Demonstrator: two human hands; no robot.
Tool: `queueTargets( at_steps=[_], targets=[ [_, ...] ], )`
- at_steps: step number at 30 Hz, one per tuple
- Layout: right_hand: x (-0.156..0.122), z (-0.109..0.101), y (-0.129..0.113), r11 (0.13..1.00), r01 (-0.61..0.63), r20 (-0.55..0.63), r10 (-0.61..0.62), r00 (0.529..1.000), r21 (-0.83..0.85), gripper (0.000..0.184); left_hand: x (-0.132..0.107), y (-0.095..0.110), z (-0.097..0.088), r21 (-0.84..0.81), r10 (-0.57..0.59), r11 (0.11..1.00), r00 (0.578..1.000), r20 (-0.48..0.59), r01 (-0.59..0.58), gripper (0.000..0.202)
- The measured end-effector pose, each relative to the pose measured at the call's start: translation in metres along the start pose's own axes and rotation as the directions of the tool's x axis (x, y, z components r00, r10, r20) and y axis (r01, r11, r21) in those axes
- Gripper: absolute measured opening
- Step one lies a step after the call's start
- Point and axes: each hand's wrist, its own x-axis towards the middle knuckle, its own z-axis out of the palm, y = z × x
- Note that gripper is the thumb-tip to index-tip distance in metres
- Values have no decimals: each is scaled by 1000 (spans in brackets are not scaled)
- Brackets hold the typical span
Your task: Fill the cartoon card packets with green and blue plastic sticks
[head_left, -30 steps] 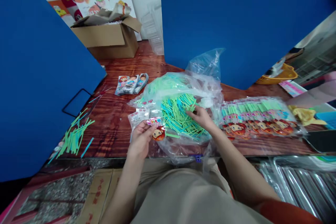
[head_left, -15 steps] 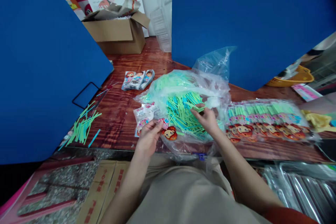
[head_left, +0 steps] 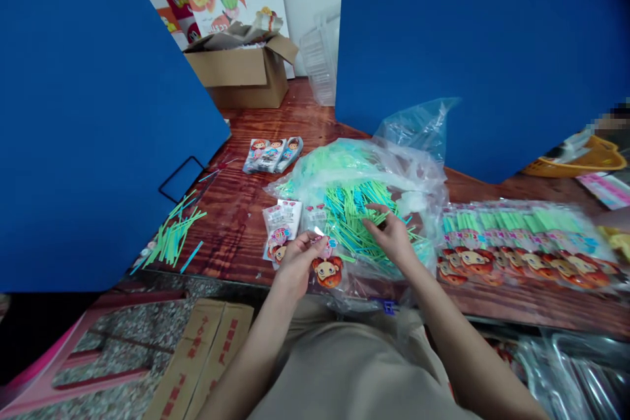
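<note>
My left hand is shut on a small clear packet with a printed cartoon face, held at the near edge of a large clear plastic bag. My right hand pinches a few thin sticks among a heap of loose green and blue plastic sticks inside that bag. A stack of similar small packets lies just beyond my left hand, on the bag's left side.
The red-brown wooden table holds a long row of filled stick packets at right, several packets at the back, and loose green sticks at left. Blue panels flank a cardboard box.
The whole scene has shifted right in view as my head turned. My right hand has gone lower into the stick heap, and my left hand still holds the packet.
</note>
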Motion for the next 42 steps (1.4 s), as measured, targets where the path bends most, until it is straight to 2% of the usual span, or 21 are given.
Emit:
queueTargets(
  at_steps=[2,4,6,8,10,12,14,17,22,26,28,30,32,34,37,40,42],
  targets=[
    [0,0,-2,985,-49,-67,61,996,167,56,0,-3,0,34,5,999,1000,8,-5,37],
    [1,-2,-5,918,-117,-72,155,985,379,55,0,-6,0,65,11,998,1000,29,-13,38],
    [1,-6,-11,835,-201,44,207,977,512,50,0,-9,0,91,15,996,999,46,-19,39],
    [-2,-9,-19,804,-283,223,192,956,522,49,2,-12,1,114,23,993,999,43,-28,38],
    [-7,-10,-29,837,-314,369,147,918,448,51,4,-14,2,146,49,988,999,21,-52,36],
    [-12,-10,-38,895,-268,434,95,896,356,52,6,-17,3,194,86,977,996,13,-87,33],
    [-16,-9,-45,940,-165,429,22,903,298,44,7,-18,4,240,116,963,993,32,-120,29],
    [-18,-7,-50,959,-54,405,-66,912,277,37,7,-17,8,272,166,947,985,41,-171,26],
    [-19,-6,-51,965,-105,459,-17,888,239,41,9,-16,12,310,339,898,940,-35,-312,21],
    [-16,-8,-42,962,-100,387,-5,922,252,44,14,-20,8,336,359,885,932,-49,-323,19],
    [-12,-12,-32,984,-41,306,-14,952,171,42,16,-21,5,339,355,887,932,-68,-313,20],
    [-5,-15,-22,998,53,223,-43,974,-37,35,17,-21,1,323,346,899,932,-105,-297,22],
    [1,-15,-14,943,138,186,-84,979,-302,28,18,-19,-3,276,319,922,937,-143,-271,26],
    [6,-9,-9,851,190,215,-94,972,-490,21,17,-17,-4,204,265,952,949,-170,-229,31],
    [11,7,-6,796,219,270,-73,960,-564,20,15,-14,-3,74,145,988,972,-183,-133,40],
    [12,18,-6,807,237,296,-81,952,-541,34,11,-12,-1,-78,21,996,984,-179,-35,48],
    [10,17,-5,813,256,300,-106,948,-522,42,9,-9,-2,-150,-15,989,982,-190,-14,49]
  ],
)
